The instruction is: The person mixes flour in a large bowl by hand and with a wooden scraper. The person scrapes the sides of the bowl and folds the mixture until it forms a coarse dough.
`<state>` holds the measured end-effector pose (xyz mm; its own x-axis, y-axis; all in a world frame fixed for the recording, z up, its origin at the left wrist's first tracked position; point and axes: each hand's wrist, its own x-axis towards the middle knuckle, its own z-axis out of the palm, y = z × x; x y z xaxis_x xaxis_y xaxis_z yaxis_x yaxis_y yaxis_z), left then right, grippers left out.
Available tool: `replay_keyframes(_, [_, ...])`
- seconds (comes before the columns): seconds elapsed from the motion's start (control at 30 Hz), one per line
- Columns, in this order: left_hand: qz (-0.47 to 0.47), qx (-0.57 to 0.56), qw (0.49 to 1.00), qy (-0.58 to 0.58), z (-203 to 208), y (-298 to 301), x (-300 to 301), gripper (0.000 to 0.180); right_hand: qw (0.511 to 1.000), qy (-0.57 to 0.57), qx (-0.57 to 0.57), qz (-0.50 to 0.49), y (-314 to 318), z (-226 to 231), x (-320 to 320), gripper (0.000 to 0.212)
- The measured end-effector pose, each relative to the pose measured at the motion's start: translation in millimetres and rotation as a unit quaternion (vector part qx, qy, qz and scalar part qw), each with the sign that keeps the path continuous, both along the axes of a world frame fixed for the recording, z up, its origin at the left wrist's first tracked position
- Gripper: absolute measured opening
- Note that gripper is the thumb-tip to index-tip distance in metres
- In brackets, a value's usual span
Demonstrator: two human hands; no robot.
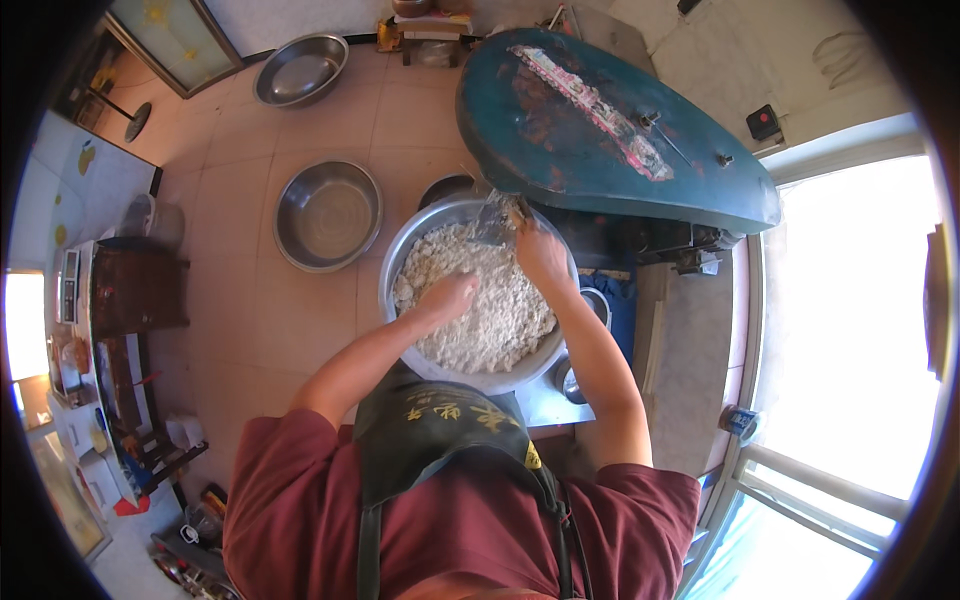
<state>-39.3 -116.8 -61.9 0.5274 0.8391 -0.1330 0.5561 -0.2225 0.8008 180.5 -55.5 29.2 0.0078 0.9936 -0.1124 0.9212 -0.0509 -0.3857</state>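
A large metal basin (390, 290) in front of me holds a pale, crumbly flour mixture (478, 330), lumpy toward the left rim. My left hand (452, 296) is curled closed, low over the middle of the mixture. Whatever its fingers may hold is hidden. At the basin's far right side, my right hand (541, 255) is closed around the brown handle of what looks like a flat scraper (493, 220). Its thin, shiny blade reaches left over the flour near the far rim; glare blurs its outline.
A big dark green machine cover (600, 130) overhangs the basin's far right side. Another metal basin (328, 216) stands on the tiled floor to the left, with a further bowl (301, 70) behind it. A brown cabinet (140, 287) lines the left wall; a bright window (850, 330) is at right.
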Motion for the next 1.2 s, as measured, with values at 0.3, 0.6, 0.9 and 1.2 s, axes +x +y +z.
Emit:
replay_keyframes(0.3, [-0.006,0.011,1.000,-0.020,9,3,15,0.013,0.995,-0.074,-0.060,0.006,12,-12,7,0.034])
replay_keyframes(0.6, [-0.033,0.020,0.999,0.004,21,12,22,0.013,1.000,-0.013,-0.016,-0.024,22,-19,-4,0.026])
replay_keyframes(0.9, [0.000,0.169,0.985,-0.020,56,70,65,0.015,0.998,0.008,0.040,-0.052,1,-15,23,0.027])
replay_keyframes(1.2, [-0.039,0.241,0.969,0.021,61,99,75,0.039,0.996,0.072,0.056,-0.021,-31,-8,41,0.035])
